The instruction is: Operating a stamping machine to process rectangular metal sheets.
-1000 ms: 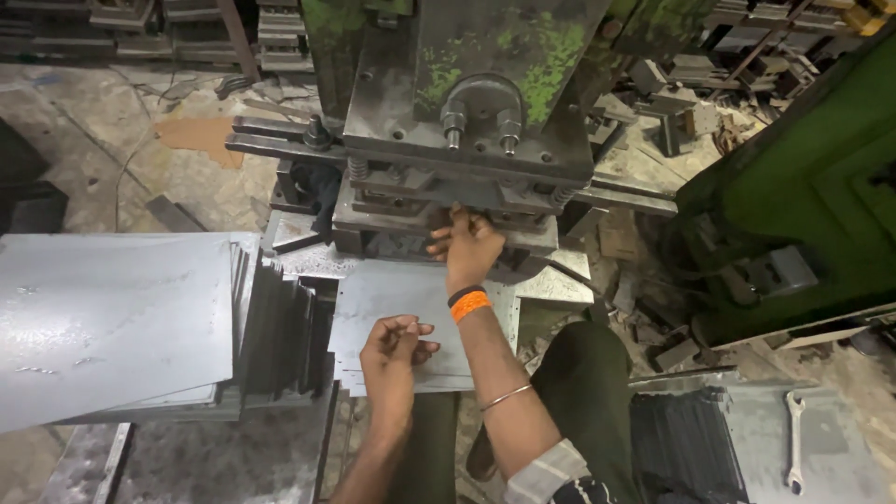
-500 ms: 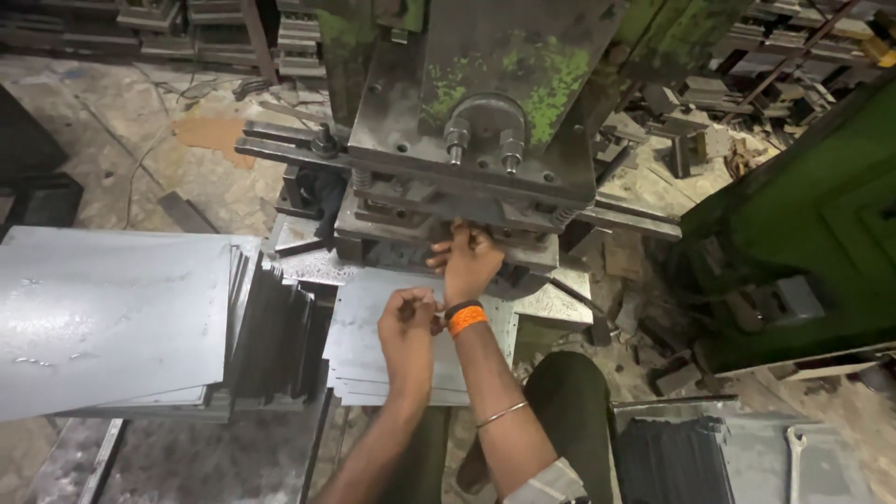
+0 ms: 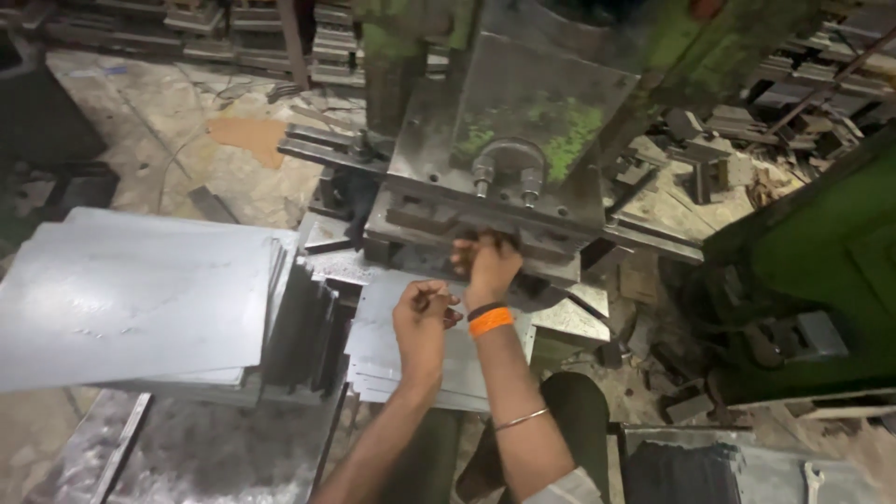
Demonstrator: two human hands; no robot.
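A: What's the room like?

B: Metal workshop, dim. Big press (image 3: 523,140) in the upper centre of the frame, grey steel w/ chipped green paint; a second green machine body (image 3: 821,271) fills the right side. Floor (image 3: 187,149) at upper left is worn, stained concrete w/ a brownish patch. Racks of stacked metal parts (image 3: 187,19) run along the top edge, more scrap at upper right.

A: And the surface?

B: Low work area in front of the press. Stack of flat grey sheets (image 3: 131,299) at left centre, a bundle of dark plates (image 3: 303,331) standing on edge just beside it. Another pile of thin sheets (image 3: 383,345) lies centre frame, under the hands. Spanner (image 3: 812,481) on a grey tray at lower right corner.

A: Hands?

B: Right hand (image 3: 487,266), orange band and dark band on the wrist, is up at the press die (image 3: 467,229), fingers curled at its front edge. Can't tell if it actually grips anything. Left hand (image 3: 422,322) just below it, over the centre sheet pile, fingers bent in, thumb and forefinger close together; can't tell if they pinch something. The two hands are near each other, not touching.
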